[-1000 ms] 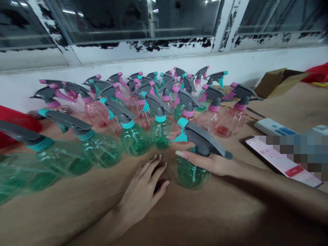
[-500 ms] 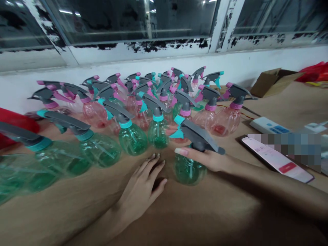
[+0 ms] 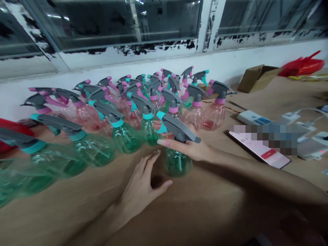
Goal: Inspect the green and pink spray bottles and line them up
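Note:
My right hand (image 3: 194, 148) is wrapped round the neck of a green spray bottle (image 3: 178, 164), which stands upright with its turquoise nozzle pointing left. The far fingers are partly hidden behind its grey spray head. My left hand (image 3: 142, 181) is just left of that bottle, apart from it, with the thumb spread from the fingers and nothing held. Close beyond the left hand stand a smaller-looking green spray bottle (image 3: 150, 131) and a rounder green spray bottle (image 3: 126, 138). Further left, more green spray bottles (image 3: 96, 150) form a row.
Behind are several pink spray bottles (image 3: 212, 114), mixed with green ones, along the white wall. At right lie a phone (image 3: 258, 147), a white box-shaped device (image 3: 252, 118) and white chargers with cables (image 3: 314, 145). An open cardboard box (image 3: 252, 80) and red plastic bag (image 3: 302, 65) sit at back right.
The view has shifted to the right. My left thumb and fingers have spread wider and come nearer the bottle held in my right hand. The right hand keeps its grip on the neck.

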Demonstrator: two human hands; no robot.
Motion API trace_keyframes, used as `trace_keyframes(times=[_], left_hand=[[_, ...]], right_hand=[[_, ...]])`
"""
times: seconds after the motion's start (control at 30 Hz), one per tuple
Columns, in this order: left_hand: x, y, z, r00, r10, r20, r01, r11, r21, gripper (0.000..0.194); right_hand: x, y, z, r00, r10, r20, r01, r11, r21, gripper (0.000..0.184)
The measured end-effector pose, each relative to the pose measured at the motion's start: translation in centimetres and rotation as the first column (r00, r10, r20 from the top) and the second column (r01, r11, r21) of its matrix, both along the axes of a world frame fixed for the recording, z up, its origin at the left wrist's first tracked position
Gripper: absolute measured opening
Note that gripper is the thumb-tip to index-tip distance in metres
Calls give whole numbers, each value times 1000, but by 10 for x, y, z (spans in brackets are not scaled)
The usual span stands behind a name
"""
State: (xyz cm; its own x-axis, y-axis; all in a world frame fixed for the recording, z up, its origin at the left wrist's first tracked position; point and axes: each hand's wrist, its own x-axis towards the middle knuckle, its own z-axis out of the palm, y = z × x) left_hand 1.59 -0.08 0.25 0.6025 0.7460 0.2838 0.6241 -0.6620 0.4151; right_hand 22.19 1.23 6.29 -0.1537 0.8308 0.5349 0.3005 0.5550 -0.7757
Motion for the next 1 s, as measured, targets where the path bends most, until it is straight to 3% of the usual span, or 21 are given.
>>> trace_keyframes(times=[0.2, 0.37, 0.63, 0.73, 0.87, 1.0], left_hand=[[6, -13, 7, 996, 32, 85, -27, 998, -62, 79], [-12, -30, 10, 983, 130, 130, -115, 987, -115, 80], [-78, -68, 16, 949, 263, 174, -273, 962, 30, 63], [-107, -80, 21, 938, 297, 179, -315, 946, 79, 68], [-149, -95, 24, 904, 380, 193, -405, 908, 108, 76], [-197, -105, 24, 818, 550, 170, -562, 827, 25, 66]], right_hand=[[-21, -9, 4, 998, 59, -11, -59, 998, 4, 41], [-50, -20, 7, 993, 117, 21, -117, 993, -15, 46], [-127, -34, 13, 939, 341, -36, -343, 939, -30, 48], [-156, -33, 16, 897, 435, 77, -432, 900, -54, 57], [-185, -26, 21, 798, 530, 287, -526, 845, -100, 84], [-205, -14, 35, 690, 599, 406, -576, 794, -193, 96]])
